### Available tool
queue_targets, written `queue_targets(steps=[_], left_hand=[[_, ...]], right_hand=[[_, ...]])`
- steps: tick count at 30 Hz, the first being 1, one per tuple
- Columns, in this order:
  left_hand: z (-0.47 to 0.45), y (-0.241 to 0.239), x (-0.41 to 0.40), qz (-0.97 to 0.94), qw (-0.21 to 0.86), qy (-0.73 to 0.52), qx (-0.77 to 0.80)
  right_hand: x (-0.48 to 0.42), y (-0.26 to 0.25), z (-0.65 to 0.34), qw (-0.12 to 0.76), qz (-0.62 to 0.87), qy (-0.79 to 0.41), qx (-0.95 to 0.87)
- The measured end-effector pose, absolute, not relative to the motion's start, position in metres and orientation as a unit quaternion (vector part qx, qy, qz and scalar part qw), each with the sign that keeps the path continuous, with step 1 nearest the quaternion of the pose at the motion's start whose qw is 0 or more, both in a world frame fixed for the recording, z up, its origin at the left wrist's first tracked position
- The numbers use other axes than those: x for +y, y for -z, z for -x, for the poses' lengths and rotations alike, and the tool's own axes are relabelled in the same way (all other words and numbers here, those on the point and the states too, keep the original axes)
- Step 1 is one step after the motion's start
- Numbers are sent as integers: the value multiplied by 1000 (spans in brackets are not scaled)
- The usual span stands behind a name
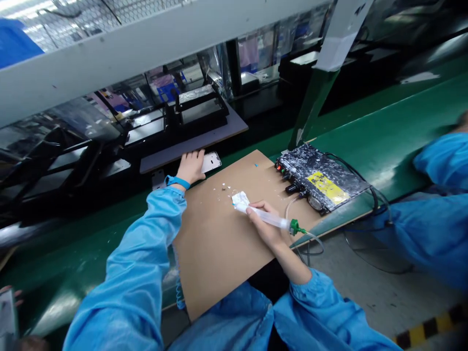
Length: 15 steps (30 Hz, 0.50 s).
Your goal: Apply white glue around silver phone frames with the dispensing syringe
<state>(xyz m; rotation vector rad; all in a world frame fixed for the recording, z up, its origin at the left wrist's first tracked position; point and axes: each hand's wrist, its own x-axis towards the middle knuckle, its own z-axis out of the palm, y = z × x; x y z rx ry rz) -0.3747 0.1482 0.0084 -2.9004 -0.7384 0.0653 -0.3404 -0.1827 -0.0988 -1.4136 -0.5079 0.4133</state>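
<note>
My right hand (268,224) is wrapped round a clear dispensing syringe (272,219), whose green cap (294,227) joins a thin air hose (315,237). White tissue (240,201) covers the syringe's front end, so its tip is hidden. At the far edge of the brown board (215,253), my left hand (192,167) grips a flat white plate (212,162) with small cutouts. Its fingers reach over the plate and the thumb lies along the near side. A blue wrist strap (178,182) circles that wrist.
A paint-spattered dispenser controller (321,178) with knobs and a gauge sits at the board's right. Small white scraps (224,188) dot the board. Beyond it, black frames (203,109) rest on a grey panel (197,146) on the line. A person's blue sleeve (444,161) is at right.
</note>
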Motion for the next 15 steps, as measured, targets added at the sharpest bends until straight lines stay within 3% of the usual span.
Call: queue_targets(steps=[4, 10, 15], left_hand=[[430, -22, 141, 975, 154, -41, -156], [509, -10, 68, 990, 95, -104, 8], [537, 15, 9, 989, 59, -83, 103]], right_hand=[[-183, 97, 337, 722, 647, -160, -185], [-178, 104, 335, 689, 684, -145, -194], [-176, 114, 339, 633, 721, -148, -239]])
